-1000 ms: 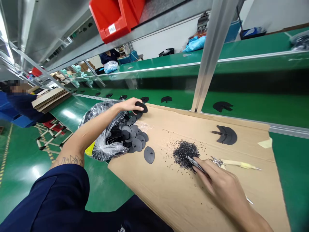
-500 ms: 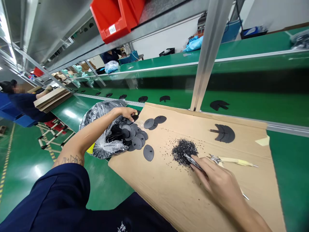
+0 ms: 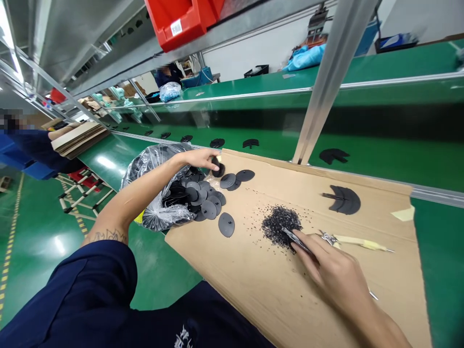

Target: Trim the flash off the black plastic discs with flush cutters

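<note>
Two hands work: left hand [image 3: 197, 157] pinches a black disc [image 3: 218, 169] beside the bag [image 3: 154, 193]; right hand [image 3: 335, 275] grips a metal tool [image 3: 293, 238] pointing into black trimmings [image 3: 279, 224].

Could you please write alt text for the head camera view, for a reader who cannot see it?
A person's left hand grips a black disc above a clear bag spilling black discs onto a cardboard sheet. The right hand holds a metal tool at a pile of black trimmings. Behind runs a green conveyor carrying black parts.
</note>
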`<control>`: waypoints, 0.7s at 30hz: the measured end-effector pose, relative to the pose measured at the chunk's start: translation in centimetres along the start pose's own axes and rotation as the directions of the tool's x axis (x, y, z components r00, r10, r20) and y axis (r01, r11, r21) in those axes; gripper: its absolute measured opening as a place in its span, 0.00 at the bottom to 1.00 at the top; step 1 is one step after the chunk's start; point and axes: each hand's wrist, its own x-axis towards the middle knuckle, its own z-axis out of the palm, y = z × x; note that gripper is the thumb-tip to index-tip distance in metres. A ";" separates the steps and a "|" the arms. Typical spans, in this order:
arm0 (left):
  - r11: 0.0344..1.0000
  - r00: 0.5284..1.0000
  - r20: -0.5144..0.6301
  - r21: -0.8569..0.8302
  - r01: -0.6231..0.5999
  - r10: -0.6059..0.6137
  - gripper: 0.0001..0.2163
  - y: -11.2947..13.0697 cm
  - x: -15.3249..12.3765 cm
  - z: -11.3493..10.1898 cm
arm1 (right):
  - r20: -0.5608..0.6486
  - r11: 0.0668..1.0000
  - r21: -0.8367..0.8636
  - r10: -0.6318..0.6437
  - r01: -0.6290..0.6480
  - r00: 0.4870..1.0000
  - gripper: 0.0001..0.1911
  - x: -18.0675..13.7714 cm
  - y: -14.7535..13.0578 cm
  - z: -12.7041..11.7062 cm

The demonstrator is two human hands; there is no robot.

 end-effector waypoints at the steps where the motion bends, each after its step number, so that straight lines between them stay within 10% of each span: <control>1: 1.000 1.000 -0.026 0.002 -0.017 0.017 0.21 0.4 0.3 0.1 | -0.003 1.000 0.002 -0.002 0.002 1.000 0.14 0.0 0.0 0.0; 8: 0.958 0.977 -0.036 0.206 -0.199 0.211 0.14 5.4 -2.6 3.9 | -0.007 1.000 -0.018 -0.007 0.007 1.000 0.13 0.1 0.0 0.0; 13: 0.751 0.803 0.026 0.336 -0.568 0.596 0.18 9.4 -6.6 12.8 | 0.010 1.000 -0.004 -0.017 0.017 1.000 0.13 -0.1 0.1 0.5; 17: 0.789 0.875 -0.065 0.468 -0.398 0.480 0.12 8.1 -6.8 15.5 | -0.008 0.999 -0.020 -0.038 0.038 0.999 0.13 -0.1 0.0 0.6; 21: 0.862 0.939 -0.213 0.488 -0.137 0.270 0.11 5.3 -7.6 11.6 | -0.019 0.999 -0.024 -0.048 0.047 0.999 0.13 0.0 -0.1 0.5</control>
